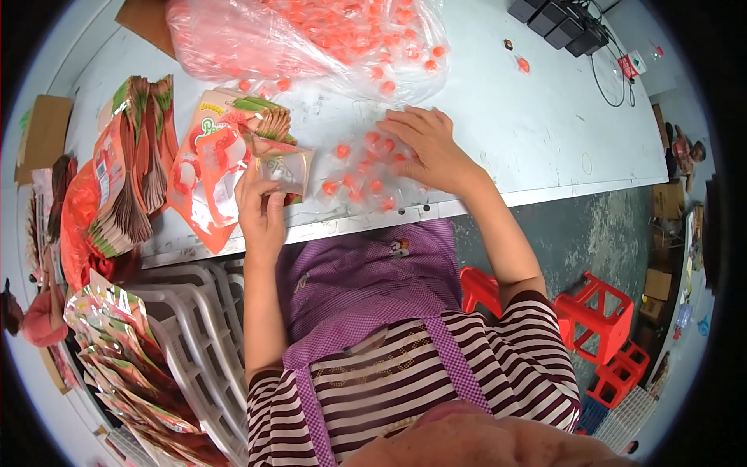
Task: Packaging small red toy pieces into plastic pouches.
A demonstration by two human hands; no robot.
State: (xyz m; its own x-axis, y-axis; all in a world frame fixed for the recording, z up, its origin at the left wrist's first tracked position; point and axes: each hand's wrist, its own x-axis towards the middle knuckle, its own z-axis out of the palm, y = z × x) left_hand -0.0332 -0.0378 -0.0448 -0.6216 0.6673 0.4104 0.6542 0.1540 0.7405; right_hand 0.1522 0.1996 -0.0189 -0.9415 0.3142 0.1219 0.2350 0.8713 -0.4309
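Pinching a pouch [294, 166] by its silvery end, the left hand [263, 206] has a narrow grip here, while the right hand [432, 154] spreads wide, arched over the edge of the wrapped pieces [359, 173] just right of the pouch. A light, cupped palm should serve best, no crushing! And look at those pieces: round, red, clear crinkly wrappers, loosely heaped on the pale table [560, 132]

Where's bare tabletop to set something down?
Widest patch: tabletop right of the right hand, between the stray red ball and front edge. Crowded: left, printed pouches at the left hand; centre, wrapped red balls at the right hand, plastic bag beyond.
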